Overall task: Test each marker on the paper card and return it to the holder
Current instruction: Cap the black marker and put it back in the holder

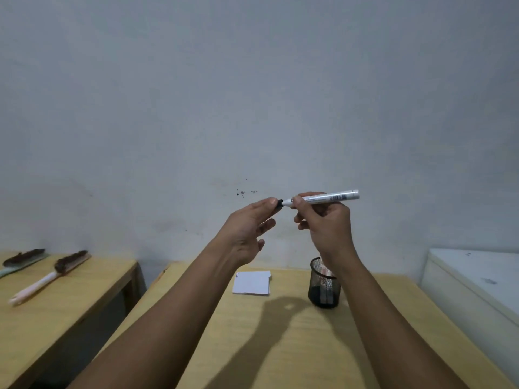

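Observation:
My right hand (323,220) grips a white marker (325,197) held level in the air, its tip pointing left. My left hand (250,228) pinches a small black cap (280,203) at the marker's tip between thumb and forefinger. Whether the cap is on the tip or just off it cannot be told. Below the hands, a white paper card (252,282) with short coloured strokes at its top left corner lies on the wooden table (280,346). To its right stands a black mesh holder (323,290) with a few markers inside.
A second wooden table (56,299) at the left carries two long-handled brushes (47,276). A gap separates the two tables. A white cabinet or box (477,279) stands at the right. A plain grey wall rises behind everything.

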Demonstrator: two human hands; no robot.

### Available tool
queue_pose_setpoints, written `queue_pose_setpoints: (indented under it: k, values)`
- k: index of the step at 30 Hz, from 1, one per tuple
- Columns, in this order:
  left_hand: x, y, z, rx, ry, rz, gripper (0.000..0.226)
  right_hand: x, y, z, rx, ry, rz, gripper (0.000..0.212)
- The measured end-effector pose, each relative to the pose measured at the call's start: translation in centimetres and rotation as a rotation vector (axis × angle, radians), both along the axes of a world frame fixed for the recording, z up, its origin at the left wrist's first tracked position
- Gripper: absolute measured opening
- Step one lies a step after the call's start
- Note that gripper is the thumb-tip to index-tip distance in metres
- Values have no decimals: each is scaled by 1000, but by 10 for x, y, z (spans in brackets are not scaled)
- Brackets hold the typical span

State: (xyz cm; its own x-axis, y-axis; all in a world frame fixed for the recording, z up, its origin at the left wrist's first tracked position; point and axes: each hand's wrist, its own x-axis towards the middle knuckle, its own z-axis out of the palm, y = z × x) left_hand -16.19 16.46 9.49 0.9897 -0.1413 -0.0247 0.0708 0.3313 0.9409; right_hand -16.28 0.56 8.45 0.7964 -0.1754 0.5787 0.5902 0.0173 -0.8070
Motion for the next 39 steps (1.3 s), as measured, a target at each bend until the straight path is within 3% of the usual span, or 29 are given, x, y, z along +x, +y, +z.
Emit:
queue_pose_setpoints:
  k: [8, 17, 18, 20, 22, 23, 24, 27, 29, 35, 39]
  values:
    - [-20, -13, 19, 32, -136, 14, 25, -25, -9, 22, -28, -28, -4, 9]
    - [-27, -25, 11, 38, -242, 169, 28, -23, -5, 14, 120, 182, 23, 21]
    - [-26, -27, 12, 63, -265, 195, 26, -22, -8, 12, 145, 217, 4, 26]
    - [-22, -31, 15, 111, -331, 258, 22, -19, -16, 7, 218, 254, -81, 55]
    - [-14, -35, 18, 164, -420, 313, 22, -14, -28, -1, 168, 236, -250, 80]
    - [-9, -37, 18, 200, -465, 327, 22, -13, -34, -5, 99, 211, -332, 81]
    - [-4, -39, 17, 243, -504, 337, 22, -12, -39, -9, 25, 175, -392, 75]
    - [15, -51, 13, 460, -587, 350, 19, -4, -54, -15, -289, 92, -455, 28]
    - [26, -64, 9, 593, -607, 354, 15, 4, -62, -19, -449, 92, -427, 13]
    - [57, -97, -6, 724, -583, 334, 17, 33, -86, -37, -524, 146, -391, 17]
    - [87, -109, -25, 819, -592, 293, 40, 56, -103, -57, -500, 137, -394, 29]
